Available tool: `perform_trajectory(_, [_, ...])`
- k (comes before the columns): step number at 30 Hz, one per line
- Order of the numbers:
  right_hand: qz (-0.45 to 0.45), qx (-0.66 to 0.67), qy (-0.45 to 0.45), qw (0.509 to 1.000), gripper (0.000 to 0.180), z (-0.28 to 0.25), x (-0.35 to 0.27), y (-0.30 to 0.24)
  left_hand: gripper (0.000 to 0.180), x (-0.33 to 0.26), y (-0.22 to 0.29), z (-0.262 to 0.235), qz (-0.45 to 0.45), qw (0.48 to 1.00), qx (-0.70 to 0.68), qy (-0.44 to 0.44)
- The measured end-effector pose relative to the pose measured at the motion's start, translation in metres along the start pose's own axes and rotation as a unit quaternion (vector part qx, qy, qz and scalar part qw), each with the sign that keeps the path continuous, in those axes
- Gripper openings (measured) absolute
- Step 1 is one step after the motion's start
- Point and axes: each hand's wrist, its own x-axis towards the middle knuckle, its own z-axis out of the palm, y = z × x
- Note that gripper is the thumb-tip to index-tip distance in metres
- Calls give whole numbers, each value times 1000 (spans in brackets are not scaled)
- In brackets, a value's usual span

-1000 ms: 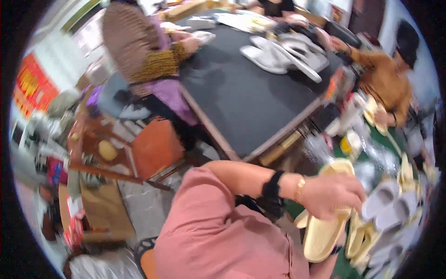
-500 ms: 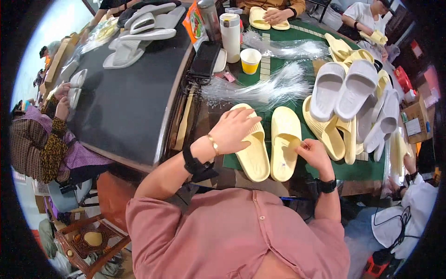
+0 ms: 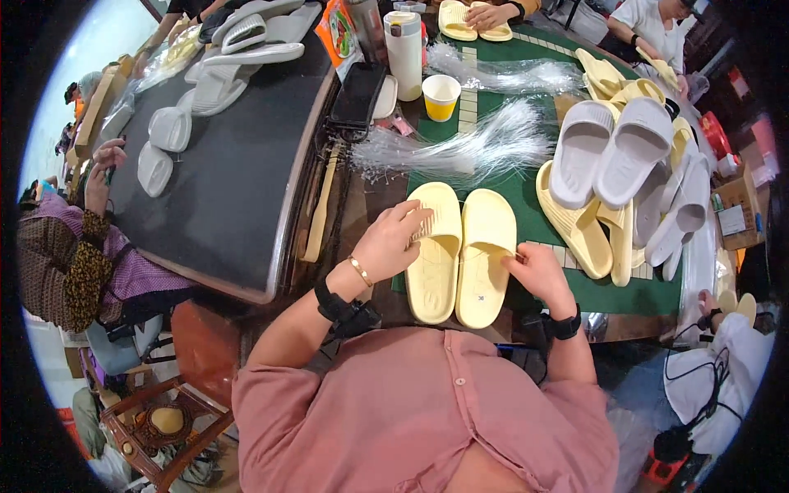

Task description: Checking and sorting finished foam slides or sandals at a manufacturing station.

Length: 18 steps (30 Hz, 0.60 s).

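Since half a second ago, little is changed: pale yellow foam slide sandals [image 3: 460,255] remain paired near the green table's [image 3: 526,193] near edge. Left hand [image 3: 393,242] fingers rest curled atop; right hand [image 3: 536,269] pinches the side.

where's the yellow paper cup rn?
Head view, upper centre: the yellow cup stands on the green mat, right of the white bottle, above the clear plastic strands.

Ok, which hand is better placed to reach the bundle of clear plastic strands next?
Probably the left hand. It rests on the left yellow slipper, just below the clear plastic strands. The right hand sits lower, at the right yellow slipper's outer edge, farther away.
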Motion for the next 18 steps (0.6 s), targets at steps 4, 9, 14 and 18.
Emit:
perform_trajectory(4, [46,125,1,991,31,-12,-7,-6,49,1,17,-9,17,998,14,58])
perform_trajectory(9, [-40,382,90,919,16,-18,-9,-39,37,9,53,-3,18,994,-92,52])
perform_trajectory(14, [-107,450,56,885,18,-6,-2,-87,26,18,81,21,-34,967,-237,-90])
perform_trajectory(18, [-129,488,44,862,25,2,1,-99,26,15,70,39,-2,949,-307,-70])
